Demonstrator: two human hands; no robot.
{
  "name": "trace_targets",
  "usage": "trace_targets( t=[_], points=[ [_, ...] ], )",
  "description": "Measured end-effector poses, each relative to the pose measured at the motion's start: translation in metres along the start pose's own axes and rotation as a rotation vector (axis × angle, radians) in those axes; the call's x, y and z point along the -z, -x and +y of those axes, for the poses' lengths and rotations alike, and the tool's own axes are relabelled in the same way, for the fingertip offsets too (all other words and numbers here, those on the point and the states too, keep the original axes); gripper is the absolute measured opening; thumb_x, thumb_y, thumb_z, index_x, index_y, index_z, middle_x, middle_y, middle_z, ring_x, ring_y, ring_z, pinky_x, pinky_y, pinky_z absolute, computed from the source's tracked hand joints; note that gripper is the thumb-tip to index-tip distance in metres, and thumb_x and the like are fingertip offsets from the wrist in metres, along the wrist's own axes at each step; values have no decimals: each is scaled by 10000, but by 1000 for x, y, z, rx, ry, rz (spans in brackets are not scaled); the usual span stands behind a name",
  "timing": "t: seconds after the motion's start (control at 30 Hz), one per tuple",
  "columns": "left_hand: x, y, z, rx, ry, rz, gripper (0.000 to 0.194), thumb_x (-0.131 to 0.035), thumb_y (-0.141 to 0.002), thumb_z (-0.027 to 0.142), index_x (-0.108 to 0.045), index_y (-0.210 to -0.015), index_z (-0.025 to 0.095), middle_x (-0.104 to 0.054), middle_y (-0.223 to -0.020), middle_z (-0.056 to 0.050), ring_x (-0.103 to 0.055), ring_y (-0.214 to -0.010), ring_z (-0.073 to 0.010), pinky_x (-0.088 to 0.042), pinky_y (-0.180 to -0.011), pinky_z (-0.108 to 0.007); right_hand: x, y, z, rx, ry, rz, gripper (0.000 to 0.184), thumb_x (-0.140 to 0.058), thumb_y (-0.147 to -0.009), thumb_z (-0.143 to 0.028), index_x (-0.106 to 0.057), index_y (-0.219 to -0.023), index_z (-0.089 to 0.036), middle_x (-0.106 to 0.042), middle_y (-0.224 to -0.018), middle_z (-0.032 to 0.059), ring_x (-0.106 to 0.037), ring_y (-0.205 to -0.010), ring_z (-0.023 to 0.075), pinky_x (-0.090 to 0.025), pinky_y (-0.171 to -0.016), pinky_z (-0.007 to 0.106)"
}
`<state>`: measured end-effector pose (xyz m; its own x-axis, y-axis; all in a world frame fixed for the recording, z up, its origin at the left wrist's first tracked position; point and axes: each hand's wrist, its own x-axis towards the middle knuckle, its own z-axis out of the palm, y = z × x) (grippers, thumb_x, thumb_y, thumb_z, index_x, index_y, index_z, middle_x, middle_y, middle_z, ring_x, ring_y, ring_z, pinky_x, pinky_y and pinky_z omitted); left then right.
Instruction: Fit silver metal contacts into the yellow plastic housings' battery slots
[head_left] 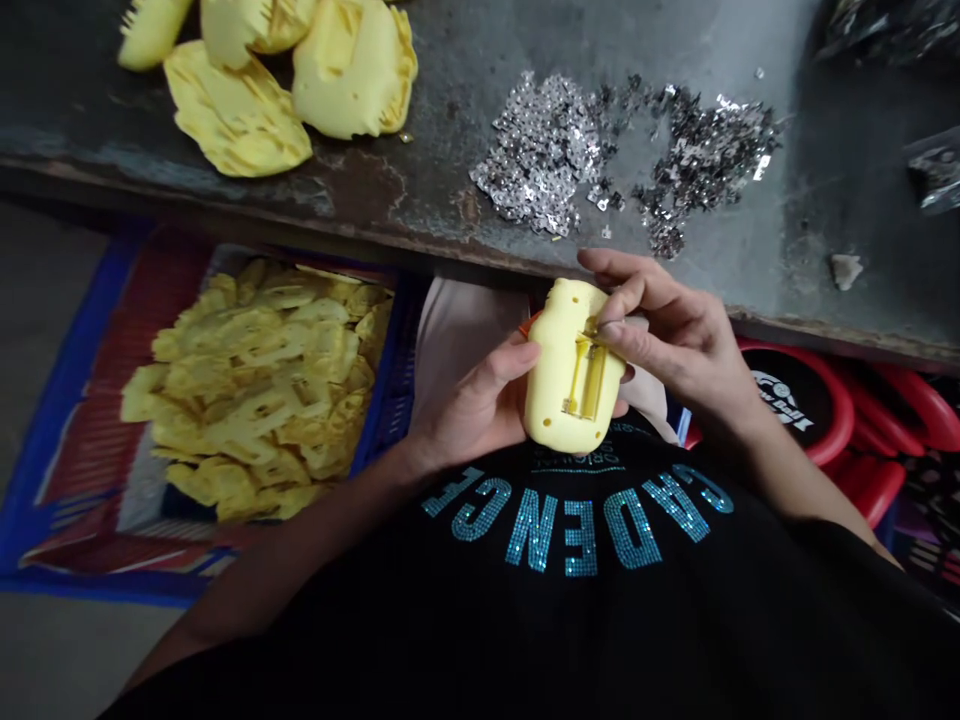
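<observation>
My left hand [472, 405] cradles a yellow moulded rubber piece [566, 385], with the thumb across its upper side. The piece is bottle-shaped and has a narrow rectangular slot in its face. My right hand [664, 340] pinches at the top of that slot, thumb and forefinger closed on a thin yellow edge. Whatever lies between those fingertips is too small to make out. Both hands are held low over my black shirt [570, 590], just below the table edge.
A worn metal table [420, 190] runs across the top, holding several yellow moulded pieces [300, 90] and silver sequin-like heaps [600, 160]. A blue crate [390, 370] of yellow pieces stands at left. Red-and-black rings [795, 410] lie at right.
</observation>
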<state>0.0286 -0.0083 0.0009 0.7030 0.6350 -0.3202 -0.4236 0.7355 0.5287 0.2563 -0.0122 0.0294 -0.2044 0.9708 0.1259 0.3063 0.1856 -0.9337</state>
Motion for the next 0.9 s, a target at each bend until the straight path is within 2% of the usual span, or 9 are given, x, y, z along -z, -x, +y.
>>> trace_targets(
  t=[0.1,0.23,0.3,0.37,0.43,0.57,0.67,0.77,0.9],
  points=[
    [-1,2,-4,15,19,18,810,-921,-912,567,-686,-1636,290,-867,-1378,-110,-845,-1251,-390,-763,-988,-520,3,6,1,-14,-30,8,292,-824,-1074,-551,-793,-985,-275,-764,-1596,78,-721,-1472,362,-697,-1083,607],
    [-3,3,-9,7,85,-20,631,-862,-972,499,-752,-1545,259,-848,-1474,-85,-832,-1308,-358,-751,-1059,-483,3,10,0,-14,-54,41,352,-825,-1057,-629,-804,-1001,-282,-763,-1580,82,-777,-1325,331,-719,-1010,540],
    [-4,4,-11,12,106,-48,620,-851,-983,488,-745,-1545,247,-868,-1429,-76,-839,-1294,-361,-760,-1004,-453,2,11,0,-5,-69,61,360,-820,-1061,-636,-806,-1017,-279,-765,-1570,89,-784,-1308,327,-715,-1029,539],
    [-4,4,-12,36,98,-70,678,-852,-981,509,-704,-1589,251,-886,-1377,-82,-850,-1275,-397,-763,-875,-420,0,12,0,19,-74,74,314,-820,-1075,-581,-802,-1009,-275,-776,-1548,92,-782,-1335,331,-701,-1086,562],
    [-4,5,-13,49,83,-69,748,-843,-984,536,-645,-1647,251,-864,-1441,-103,-834,-1320,-440,-757,-834,-416,0,14,0,46,-66,76,243,-826,-1080,-500,-797,-994,-275,-793,-1524,86,-776,-1371,333,-668,-1169,596],
    [-8,5,-12,65,39,-29,808,-819,-1022,563,-561,-1709,224,-738,-1656,-138,-725,-1503,-485,-744,-1026,-507,2,16,-1,86,-21,95,128,-839,-1054,-366,-804,-988,-262,-821,-1477,67,-766,-1392,305,-586,-1273,599],
    [-12,5,-13,39,41,-10,823,-828,-1036,542,-525,-1740,241,-695,-1706,-127,-656,-1584,-487,-728,-1075,-517,1,17,1,155,61,124,90,-837,-1047,-322,-794,-995,-262,-834,-1442,39,-768,-1343,272,-577,-1244,569],
    [-12,5,-15,11,66,-1,845,-805,-1072,447,-436,-1805,247,-652,-1745,-154,-707,-1527,-449,-748,-970,-448,-2,18,7,275,192,189,104,-831,-1060,-316,-772,-991,-267,-855,-1377,36,-776,-1264,281,-589,-1160,574],
    [-7,4,-15,-24,21,-11,849,-748,-1114,355,-338,-1849,245,-676,-1697,-193,-842,-1263,-356,-743,-759,-348,-6,24,10,374,400,256,115,-832,-1083,-320,-783,-996,-262,-884,-1337,34,-797,-1120,295,-574,-1052,586]
  ],
)
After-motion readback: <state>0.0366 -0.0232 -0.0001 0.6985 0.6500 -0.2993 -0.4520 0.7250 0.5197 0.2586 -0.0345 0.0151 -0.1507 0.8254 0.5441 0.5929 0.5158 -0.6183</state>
